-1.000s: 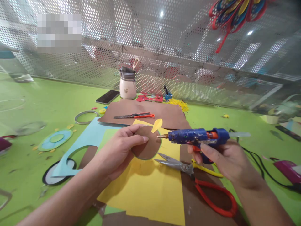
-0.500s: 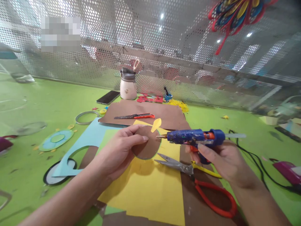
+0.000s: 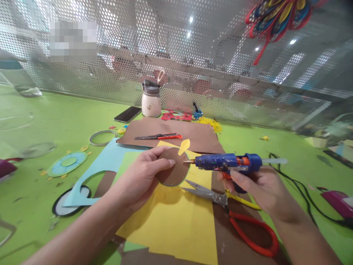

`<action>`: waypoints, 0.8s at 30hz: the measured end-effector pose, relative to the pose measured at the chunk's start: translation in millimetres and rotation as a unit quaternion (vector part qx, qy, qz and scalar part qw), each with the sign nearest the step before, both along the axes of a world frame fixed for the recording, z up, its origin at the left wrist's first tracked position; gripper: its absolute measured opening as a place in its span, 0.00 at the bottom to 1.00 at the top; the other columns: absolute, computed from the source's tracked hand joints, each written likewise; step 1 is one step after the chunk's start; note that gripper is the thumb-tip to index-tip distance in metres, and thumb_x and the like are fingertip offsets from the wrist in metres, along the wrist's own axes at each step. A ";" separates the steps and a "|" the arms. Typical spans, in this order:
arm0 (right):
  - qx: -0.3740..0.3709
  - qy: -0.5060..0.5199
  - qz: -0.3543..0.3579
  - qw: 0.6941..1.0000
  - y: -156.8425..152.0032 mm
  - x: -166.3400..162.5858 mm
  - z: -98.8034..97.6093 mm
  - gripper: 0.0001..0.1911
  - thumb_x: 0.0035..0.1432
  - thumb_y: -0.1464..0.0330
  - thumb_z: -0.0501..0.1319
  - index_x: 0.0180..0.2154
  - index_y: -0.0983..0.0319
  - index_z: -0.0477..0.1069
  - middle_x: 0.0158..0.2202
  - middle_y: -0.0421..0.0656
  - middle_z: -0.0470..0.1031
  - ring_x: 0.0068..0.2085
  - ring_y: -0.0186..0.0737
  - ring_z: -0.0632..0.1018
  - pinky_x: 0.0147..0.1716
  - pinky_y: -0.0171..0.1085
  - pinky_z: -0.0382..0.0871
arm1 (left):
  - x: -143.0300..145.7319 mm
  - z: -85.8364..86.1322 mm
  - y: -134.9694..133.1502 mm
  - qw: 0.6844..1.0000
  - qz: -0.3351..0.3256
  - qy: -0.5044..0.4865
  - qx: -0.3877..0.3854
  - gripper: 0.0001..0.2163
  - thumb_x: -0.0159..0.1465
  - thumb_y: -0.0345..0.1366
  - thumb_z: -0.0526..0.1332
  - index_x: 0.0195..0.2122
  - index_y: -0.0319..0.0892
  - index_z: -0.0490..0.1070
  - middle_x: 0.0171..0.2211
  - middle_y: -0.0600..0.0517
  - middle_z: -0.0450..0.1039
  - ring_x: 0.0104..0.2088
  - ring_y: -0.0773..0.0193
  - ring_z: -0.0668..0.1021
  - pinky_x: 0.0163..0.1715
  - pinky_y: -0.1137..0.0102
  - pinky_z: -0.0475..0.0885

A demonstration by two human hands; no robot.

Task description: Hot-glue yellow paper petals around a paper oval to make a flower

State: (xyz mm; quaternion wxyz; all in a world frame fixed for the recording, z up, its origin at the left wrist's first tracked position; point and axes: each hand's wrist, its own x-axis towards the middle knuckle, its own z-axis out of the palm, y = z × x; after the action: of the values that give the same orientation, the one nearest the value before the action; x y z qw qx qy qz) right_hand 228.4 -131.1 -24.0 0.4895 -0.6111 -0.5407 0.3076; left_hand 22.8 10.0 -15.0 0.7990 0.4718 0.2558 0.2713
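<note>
Between the thumb and fingers of my left hand [image 3: 150, 167] is a brown paper disc [image 3: 173, 171]. A yellow paper petal [image 3: 184, 147] sticks out from its upper edge. My right hand [image 3: 260, 186] is wrapped round a blue hot glue gun [image 3: 226, 162], whose nozzle points left at the disc's right edge, touching or very close to it. A clear glue stick [image 3: 274, 161] protrudes from the gun's back. Below the gun, open scissors [image 3: 220, 198] with one red and one yellow handle lie over yellow paper [image 3: 171, 224].
Brown paper [image 3: 193, 127] bearing a utility knife [image 3: 161, 136] lies behind my hands. Cut light-blue paper [image 3: 107, 158], a blue paper sun shape [image 3: 67, 164] and metal ring [image 3: 103, 137] are left. A phone [image 3: 127, 114] and white bottle [image 3: 151, 105] stand near the perforated screen. Black cable [image 3: 296, 182] runs right.
The glue gun has shifted very slightly left relative to the disc. My left hand keeps the same hold, and the whole view has drifted a few pixels.
</note>
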 end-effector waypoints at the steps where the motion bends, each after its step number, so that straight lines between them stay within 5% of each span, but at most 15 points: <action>1: -0.002 -0.006 -0.002 1.000 0.2 -0.5 0.3 0.11 0.60 0.62 0.57 0.32 0.63 0.73 0.30 0.44 0.74 0.28 0.35 0.73 0.28 0.34 0.69 | 0.0 0.1 0.0 1.000 -0.002 0.000 0.003 0.04 0.54 0.26 0.61 0.28 0.40 0.75 0.25 0.53 0.75 0.25 0.68 0.74 0.28 0.76 0.66; 24: 0.026 0.013 -0.014 0.999 -0.2 -3.8 -0.4 0.13 0.60 0.62 0.58 0.27 0.62 0.72 0.25 0.42 0.72 0.27 0.35 0.73 0.26 0.32 0.69 | 0.1 -0.1 -1.5 1.000 0.002 0.007 0.006 0.05 0.54 0.25 0.61 0.29 0.40 0.75 0.25 0.54 0.75 0.28 0.68 0.74 0.29 0.76 0.66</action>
State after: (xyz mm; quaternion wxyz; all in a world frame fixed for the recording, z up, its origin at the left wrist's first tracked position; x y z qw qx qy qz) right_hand 224.6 -131.3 -24.4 0.5162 -0.6018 -0.5337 0.2942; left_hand 22.9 8.5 -15.1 0.7938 0.4780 0.2606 0.2710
